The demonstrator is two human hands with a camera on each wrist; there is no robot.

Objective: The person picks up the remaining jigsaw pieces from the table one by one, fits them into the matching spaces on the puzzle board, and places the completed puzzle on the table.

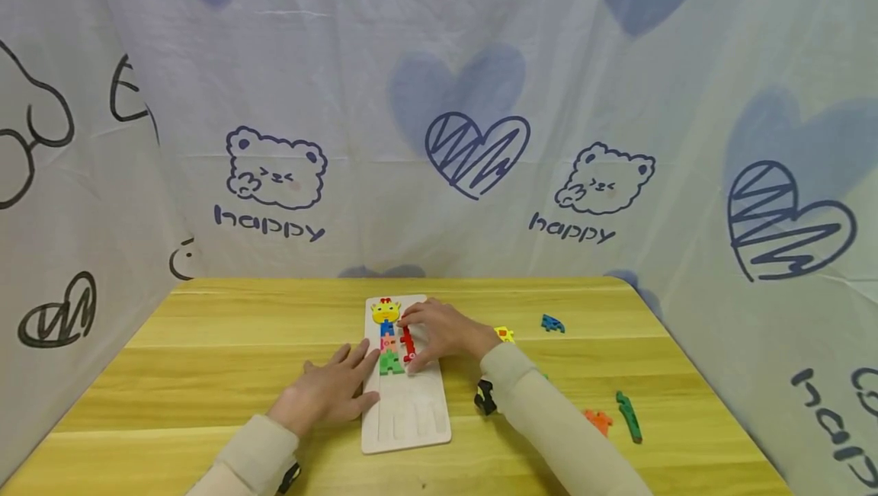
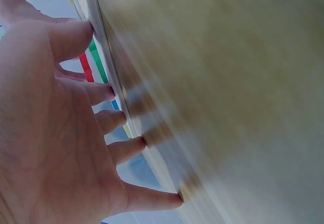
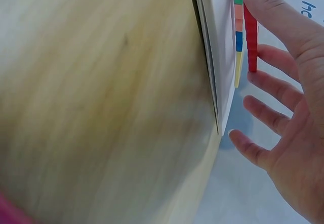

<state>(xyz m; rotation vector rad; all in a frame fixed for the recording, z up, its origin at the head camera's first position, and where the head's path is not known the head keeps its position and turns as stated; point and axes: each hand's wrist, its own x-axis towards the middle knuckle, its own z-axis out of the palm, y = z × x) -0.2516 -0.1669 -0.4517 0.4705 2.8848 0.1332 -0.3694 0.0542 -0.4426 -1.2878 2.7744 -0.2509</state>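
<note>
A pale puzzle board (image 1: 411, 389) lies on the wooden table, with a yellow giraffe head (image 1: 386, 312) at its far end. Below the head sit a blue piece (image 1: 387, 328), an orange-pink piece (image 1: 389, 343) and a green piece (image 1: 391, 363) in a column. My right hand (image 1: 449, 332) pinches a long red puzzle piece (image 3: 251, 39) between thumb and fingers, over the board's right half. With fingers spread, my left hand (image 1: 322, 397) touches the board's left edge. The near end of the board shows bare recesses.
Loose pieces lie to the right: a yellow one (image 1: 504, 334) partly behind the right wrist, a blue one (image 1: 552, 323), an orange one (image 1: 599, 421) and a long dark green one (image 1: 628, 417). A printed white cloth (image 1: 370, 214) hangs behind the table (image 1: 226, 374).
</note>
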